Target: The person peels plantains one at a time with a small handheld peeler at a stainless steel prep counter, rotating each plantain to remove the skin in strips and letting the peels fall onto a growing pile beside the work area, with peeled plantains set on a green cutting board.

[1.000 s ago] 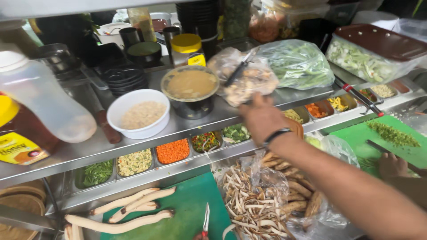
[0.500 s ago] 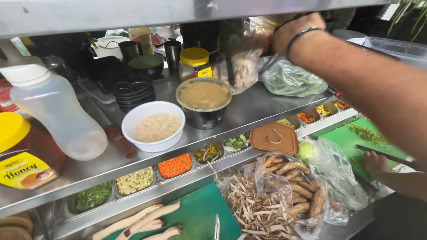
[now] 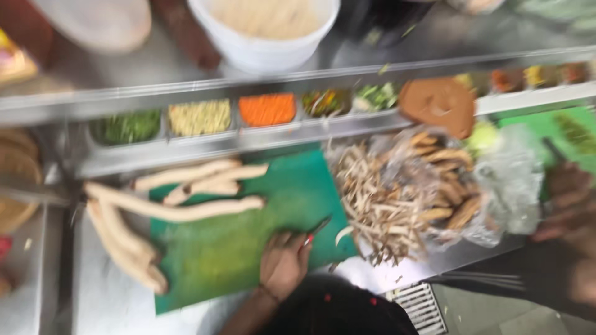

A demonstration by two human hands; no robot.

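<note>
- Ok, frame is motion-blurred, so fine detail is out.
- Right hand (image 3: 282,263) lies on the near edge of the green board (image 3: 236,260), palm down. Fingers (image 3: 297,243) point up and right to a red-handled tool (image 3: 315,231).
- Fingers look slightly curled with the tips at the tool's handle. Cannot tell whether they are clamped on it or just touching.
- Left hand is not in view.
- Pale sticks (image 3: 186,211) lie left of and beyond the fingers. Some are on the board; others hang off its left edge onto the worktop (image 3: 112,298).
- Progress, as a judgement: the sticks all look whole and no cut pieces show on the board, so the cutting looks not yet started.
- Bag of brown strips (image 3: 397,198) is just right of the fingers, open, with strips spilling over the board's right edge.
- Another person's hand (image 3: 562,198) is well to the right, past the bag.
- Tub row (image 3: 267,110) runs beyond the fingers behind the board. A brown lid (image 3: 437,105) covers one slot.
- White bowl (image 3: 267,31) sits on the shelf above the row.
- Open room: bare board straight ahead and left of the fingers, between sticks and bag.
- Edges: the worktop lip is right at the wrist, and a floor grate (image 3: 422,307) lies below and right.
</note>
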